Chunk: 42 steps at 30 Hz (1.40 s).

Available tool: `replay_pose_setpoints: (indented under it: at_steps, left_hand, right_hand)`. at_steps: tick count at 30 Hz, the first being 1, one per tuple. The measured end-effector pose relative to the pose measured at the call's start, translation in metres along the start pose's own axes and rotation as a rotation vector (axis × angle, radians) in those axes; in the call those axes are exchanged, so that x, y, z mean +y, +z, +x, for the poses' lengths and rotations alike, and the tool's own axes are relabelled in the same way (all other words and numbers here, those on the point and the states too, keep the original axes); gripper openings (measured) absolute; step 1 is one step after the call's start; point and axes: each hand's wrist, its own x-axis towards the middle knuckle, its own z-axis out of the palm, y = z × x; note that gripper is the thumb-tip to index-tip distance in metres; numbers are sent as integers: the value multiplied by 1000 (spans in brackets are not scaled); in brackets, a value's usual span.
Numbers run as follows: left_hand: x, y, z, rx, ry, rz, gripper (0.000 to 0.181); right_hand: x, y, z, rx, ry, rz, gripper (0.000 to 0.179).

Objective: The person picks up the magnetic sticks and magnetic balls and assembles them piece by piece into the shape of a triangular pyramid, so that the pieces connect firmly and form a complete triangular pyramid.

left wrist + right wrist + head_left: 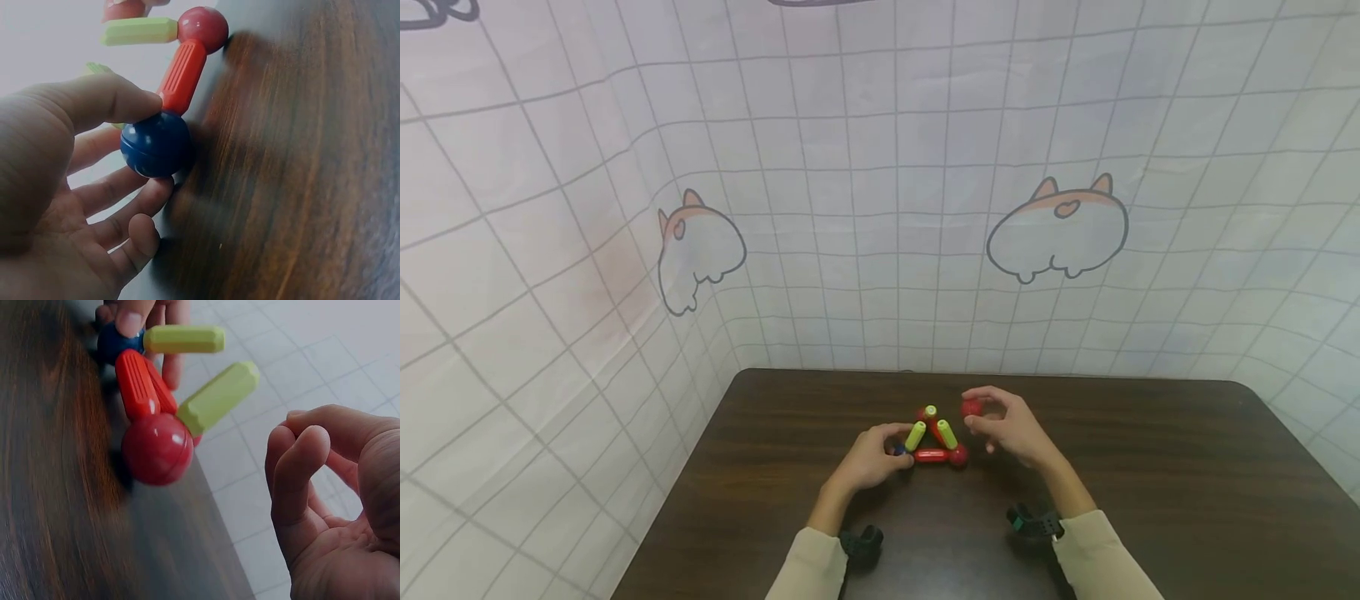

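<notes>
A triangle of red rods (932, 456) and balls lies on the table, with yellow-green rods (219, 397) rising from its corners. My left hand (868, 457) pinches the blue ball (155, 145) at the near left corner between thumb and fingers. At the near right corner sits a red ball (157, 450); the far corner's reddish ball (922, 414) is partly covered by its rod. My right hand (1015, 429) holds a loose red ball (972, 407) at its fingertips, right of the triangle and apart from it. In the right wrist view the fingers hide that ball.
The dark wooden table (1150, 467) spreads around the pieces. Behind it and on the left hangs a white gridded cloth (865, 208) with cartoon animals. A black strap with a device (862, 542) is on the left wrist, and another (1033, 523) on the right.
</notes>
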Motion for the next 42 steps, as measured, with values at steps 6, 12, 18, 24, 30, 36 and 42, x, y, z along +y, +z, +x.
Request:
replay_pose_setpoints:
  at_steps: [6, 12, 18, 24, 30, 36, 42]
  left_hand:
    - [0, 0, 1, 2, 9, -6, 50]
    - [2, 1, 2, 7, 19, 5, 50]
    - [7, 0, 0, 2, 11, 6, 51]
    - [9, 0, -1, 3, 15, 11, 51]
    - [10, 0, -1, 2, 16, 8, 51]
    - [8, 0, -1, 1, 13, 9, 51]
    - [7, 1, -1, -3, 18, 9, 50]
  right_hand:
    - [-12, 10, -2, 15, -33, 1, 41]
    - [-20, 21, -3, 17, -90, -61, 40]
    - [-21, 30, -2, 13, -133, -146, 36]
    - [-21, 35, -2, 20, -127, -217, 35]
    - [-17, 38, -1, 33, -138, -238, 35]
    - [-14, 41, 1, 54, -147, -244, 36]
    - [-12, 46, 1, 74, -130, -267, 38]
